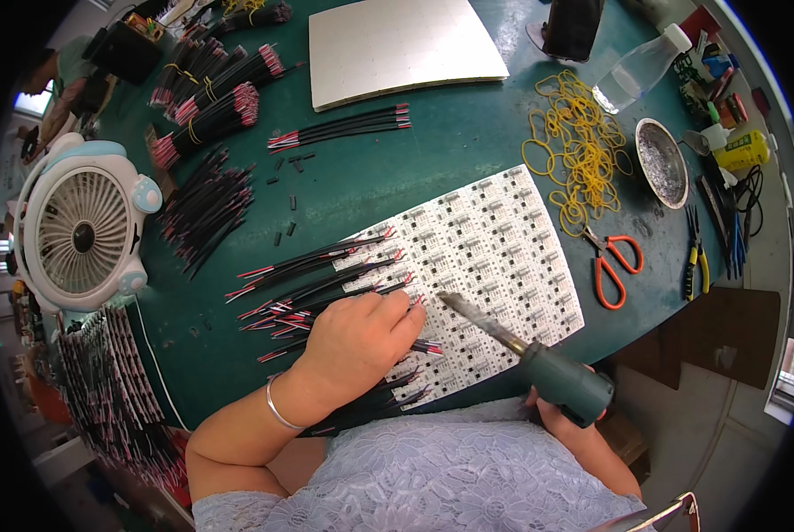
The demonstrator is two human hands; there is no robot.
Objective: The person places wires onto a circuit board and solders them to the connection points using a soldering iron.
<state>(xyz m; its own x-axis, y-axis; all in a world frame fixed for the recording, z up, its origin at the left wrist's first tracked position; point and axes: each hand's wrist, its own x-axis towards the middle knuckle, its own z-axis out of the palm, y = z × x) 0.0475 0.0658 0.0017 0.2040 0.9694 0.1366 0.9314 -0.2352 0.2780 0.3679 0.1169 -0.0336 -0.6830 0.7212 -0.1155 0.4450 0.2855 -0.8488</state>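
My left hand [361,335] is closed over the left part of a white circuit board panel [503,257], its fingertips pinched around a wire end. That wire is one of the black-sleeved wires [313,285] with red and white ends, lying in a row along the panel's left side. Fingers and thumb hide part of the gripped wire. My right hand [558,420] is wrapped around the green handle of a soldering iron [564,383]. The iron's tip points up and left over the panel, just right of my left fingertips; whether it touches a board I cannot tell.
Wire bundles [206,124] and a fan [82,235] stand left. A stack of white panels [401,49] lies at the back. To the right are rubber bands [583,142], a metal bowl [661,164], scissors [611,270], pliers [696,253] and a clear bottle [636,73].
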